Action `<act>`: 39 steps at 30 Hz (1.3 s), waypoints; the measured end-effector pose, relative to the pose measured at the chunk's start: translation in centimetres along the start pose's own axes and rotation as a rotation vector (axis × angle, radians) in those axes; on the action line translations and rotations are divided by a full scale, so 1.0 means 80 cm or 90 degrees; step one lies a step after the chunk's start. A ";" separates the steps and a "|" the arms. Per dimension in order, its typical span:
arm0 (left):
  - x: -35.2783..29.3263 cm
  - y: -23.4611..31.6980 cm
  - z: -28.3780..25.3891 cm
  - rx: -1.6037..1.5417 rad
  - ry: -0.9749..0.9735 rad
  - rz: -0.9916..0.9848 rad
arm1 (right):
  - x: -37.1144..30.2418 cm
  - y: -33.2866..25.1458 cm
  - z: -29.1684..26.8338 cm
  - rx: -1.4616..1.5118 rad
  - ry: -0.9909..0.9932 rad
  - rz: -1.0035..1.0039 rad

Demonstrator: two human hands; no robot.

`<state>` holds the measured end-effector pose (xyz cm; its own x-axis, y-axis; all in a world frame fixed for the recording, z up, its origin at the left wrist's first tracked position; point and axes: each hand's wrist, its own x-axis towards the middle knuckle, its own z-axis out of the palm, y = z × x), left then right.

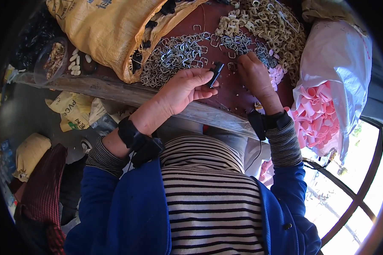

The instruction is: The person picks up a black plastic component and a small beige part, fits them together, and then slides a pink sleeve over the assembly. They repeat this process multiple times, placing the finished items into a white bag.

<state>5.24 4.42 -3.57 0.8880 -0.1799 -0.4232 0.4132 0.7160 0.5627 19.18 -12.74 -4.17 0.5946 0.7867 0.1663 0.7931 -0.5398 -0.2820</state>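
Black part (pixel 215 74): small, narrow, elongated, dark finish. Pose: tilted, upper end leaning right. Location: gripped between thumb and fingers of the left hand (pixel 187 87), raised above the dark red surface (pixel 221 98).

Metal clips (pixel 174 55): silver-grey, bent to a U shape, loose. Pose: mixed orientations, heaped and overlapping, with single pieces scattered at the heap's edge. Location: on the surface, several just beside the fingertips of the right hand (pixel 254 73); contact cannot be determined.
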 end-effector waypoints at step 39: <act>-0.013 -0.016 0.012 0.029 -0.030 -0.072 | -0.038 -0.077 -0.052 0.379 -0.040 0.048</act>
<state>4.00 3.05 -3.16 0.8433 -0.2898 -0.4527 0.5190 0.6578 0.5459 13.07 -13.04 1.01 0.6232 0.7785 0.0747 0.5278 -0.3482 -0.7748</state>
